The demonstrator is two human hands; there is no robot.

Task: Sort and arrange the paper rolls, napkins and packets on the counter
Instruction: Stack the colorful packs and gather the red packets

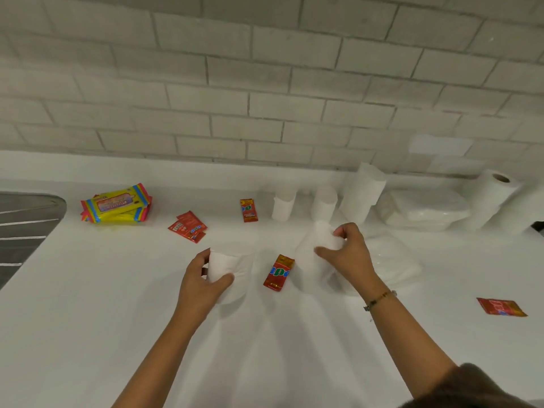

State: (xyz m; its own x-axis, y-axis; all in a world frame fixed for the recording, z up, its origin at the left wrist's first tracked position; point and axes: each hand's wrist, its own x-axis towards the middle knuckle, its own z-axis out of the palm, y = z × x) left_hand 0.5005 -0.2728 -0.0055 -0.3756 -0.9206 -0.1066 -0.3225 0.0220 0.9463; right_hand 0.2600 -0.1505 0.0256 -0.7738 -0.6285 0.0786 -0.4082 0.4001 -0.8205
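Note:
My left hand (203, 282) grips a small white paper roll (225, 267) on the white counter (88, 304). My right hand (348, 256) grips another white roll (321, 245) a little further back. A red packet (278, 272) lies between the two rolls. More red packets lie at the centre left (188, 228), near the back (248, 210) and at the far right (501, 307). Two small rolls (284, 206) (323, 203) stand by the wall beside a taller roll (363, 191). A wrapped napkin pack (424, 210) lies at the back right.
Yellow wipe packs (116, 204) are stacked at the back left. A large paper towel roll (491, 198) stands at the far right against the tiled wall. A clear bag of napkins (391, 260) lies behind my right wrist. A sink drainer (23, 228) borders the counter's left edge.

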